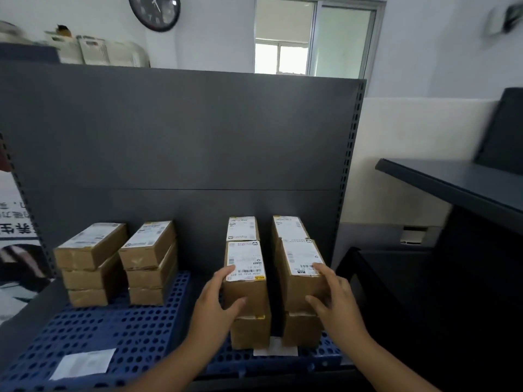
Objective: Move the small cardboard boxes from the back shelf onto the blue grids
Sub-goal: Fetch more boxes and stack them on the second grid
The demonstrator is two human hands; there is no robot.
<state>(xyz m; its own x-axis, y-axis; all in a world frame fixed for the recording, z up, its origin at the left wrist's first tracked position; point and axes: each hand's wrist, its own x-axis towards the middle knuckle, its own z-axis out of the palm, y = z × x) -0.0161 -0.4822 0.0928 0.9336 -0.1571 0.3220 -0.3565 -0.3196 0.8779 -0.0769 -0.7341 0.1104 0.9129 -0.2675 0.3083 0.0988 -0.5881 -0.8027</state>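
Dark grey metal shelf unit [181, 131] w/ a tall plain back panel and slotted uprights. Its deck is covered by blue perforated plastic grids [113, 329]. Small brown cardboard boxes w/ white shipping labels stand on the grids in stacks.

- Far left: two three-high stacks [90, 267] side by side, close but apart.
- Centre-right: two two-high stacks near the front edge, w/ one more labelled box showing behind each.

Left hand [218, 301] grips the top box of the centre stack [246, 290], thumb on its near face, fingers curled over the top left corner. Right hand [336, 304] grips the top box of the right stack [300, 284], fingers at its top right edge, thumb on the near face. Each held box looks seated on the one below.

A white paper sheet [82, 363] lies flat on the grid, near left. A white slip [276, 349] pokes out from under the two near stacks.

Room: white walls, round black wall clock [154, 11] up far left, sliding window [311, 38] behind the unit. A dark counter [452, 185] stands on the right. White parcels [107, 52] lie on top of the unit, far left, blurred.
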